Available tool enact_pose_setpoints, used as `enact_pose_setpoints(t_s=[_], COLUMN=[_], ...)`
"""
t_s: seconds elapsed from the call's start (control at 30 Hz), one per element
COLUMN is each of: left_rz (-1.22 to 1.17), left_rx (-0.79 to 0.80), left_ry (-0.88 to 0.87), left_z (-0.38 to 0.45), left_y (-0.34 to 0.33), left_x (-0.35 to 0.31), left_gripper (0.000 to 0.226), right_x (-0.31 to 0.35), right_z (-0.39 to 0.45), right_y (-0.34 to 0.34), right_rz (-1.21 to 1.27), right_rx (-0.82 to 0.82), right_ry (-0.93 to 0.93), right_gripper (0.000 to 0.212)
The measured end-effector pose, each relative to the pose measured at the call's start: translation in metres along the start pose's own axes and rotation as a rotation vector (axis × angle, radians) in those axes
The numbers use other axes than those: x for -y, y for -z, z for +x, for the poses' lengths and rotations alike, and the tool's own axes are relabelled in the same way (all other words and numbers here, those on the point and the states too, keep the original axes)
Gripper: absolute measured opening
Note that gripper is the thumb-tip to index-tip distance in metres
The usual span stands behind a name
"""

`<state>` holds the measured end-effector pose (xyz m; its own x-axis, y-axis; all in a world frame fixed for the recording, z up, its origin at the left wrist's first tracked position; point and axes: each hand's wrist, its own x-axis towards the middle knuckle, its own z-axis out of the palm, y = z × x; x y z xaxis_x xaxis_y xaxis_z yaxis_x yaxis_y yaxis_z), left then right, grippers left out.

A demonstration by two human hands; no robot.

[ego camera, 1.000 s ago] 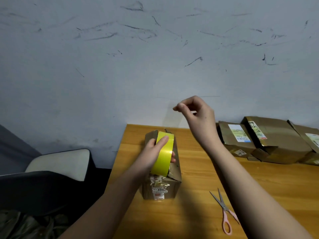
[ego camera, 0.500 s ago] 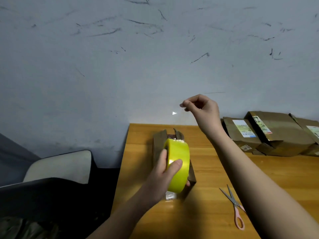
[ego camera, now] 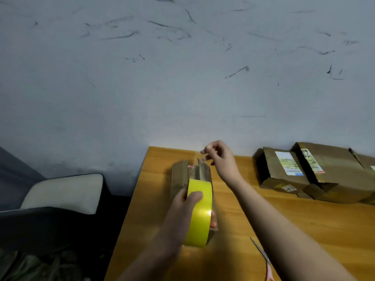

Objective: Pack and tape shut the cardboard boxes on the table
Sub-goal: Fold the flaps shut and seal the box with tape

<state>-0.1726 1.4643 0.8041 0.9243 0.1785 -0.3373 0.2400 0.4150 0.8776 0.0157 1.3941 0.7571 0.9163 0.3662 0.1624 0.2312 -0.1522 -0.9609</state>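
My left hand (ego camera: pixel 182 211) grips the yellow tape roll (ego camera: pixel 199 211), fingers curled over its outer band and thumb hidden behind it, holding it on edge over the near end of the box (ego camera: pixel 180 177). My right hand (ego camera: pixel 220 157) is raised above the far end of the box, thumb and forefinger pinched on what looks like the free end of a clear strip (ego camera: pixel 199 169) running from the roll; the strip is nearly invisible, so I judge that from the sheen over the flaps, not from a clean edge.

The box sits on the table (ego camera: pixel 304 224) near its left edge, and the far flaps look uneven, not lying flat. Further right, well apart, a pile of brown parcels (ego camera: pixel 316 173) lies against the wall (ego camera: pixel 142 78). The scissors (ego camera: pixel 263 256) lie just beside my right forearm, near the table's front. A chair (ego camera: pixel 65 193) stands off to the left.

What worries me: the strip is in the air, so if I let it go slack it may fold on itself or stick to the flaps crooked. If I press it down while the flaps gape, the seam will stay open. Pulling hard could also drag the light box toward the left edge, since neither hand pins it. The scissors are close enough for my arm to knock.
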Motion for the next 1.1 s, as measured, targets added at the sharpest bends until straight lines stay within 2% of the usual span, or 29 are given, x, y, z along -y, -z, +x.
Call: enact_pose_setpoints(t_s=[0.23, 0.67, 0.8, 0.9, 1.0, 1.03, 1.1], left_rz=[-0.07, -0.041, 0.064, 0.107, 0.246, 0.307, 0.29], left_rx=[-0.132, -0.109, -0.046, 0.005, -0.049, -0.059, -0.08], left_ry=[0.097, 0.327, 0.221, 0.128, 0.027, 0.022, 0.064], left_z=[0.019, 0.047, 0.036, 0.03, 0.031, 0.03, 0.029], left_y=[-0.006, 0.012, 0.009, 0.004, 0.008, 0.01, 0.012], left_x=[0.012, 0.011, 0.002, -0.008, -0.009, -0.009, -0.006], left_gripper=[0.025, 0.035, 0.022, 0.019, 0.031, 0.035, 0.03], right_x=[-0.058, -0.086, -0.081, -0.073, -0.069, -0.069, -0.071], right_z=[0.004, 0.021, 0.017, 0.008, 0.004, 0.005, 0.007], right_y=[-0.016, -0.016, -0.019, -0.023, -0.027, -0.029, -0.032], right_rz=[-0.032, -0.029, -0.144, -0.127, -0.086, -0.078, -0.068], right_rx=[0.039, 0.049, 0.078, 0.079, 0.042, 0.035, 0.019], right_ry=[-0.079, -0.235, -0.121, -0.031, 0.003, -0.004, -0.03], right_gripper=[0.025, 0.021, 0.02, 0.019, 0.019, 0.019, 0.019])
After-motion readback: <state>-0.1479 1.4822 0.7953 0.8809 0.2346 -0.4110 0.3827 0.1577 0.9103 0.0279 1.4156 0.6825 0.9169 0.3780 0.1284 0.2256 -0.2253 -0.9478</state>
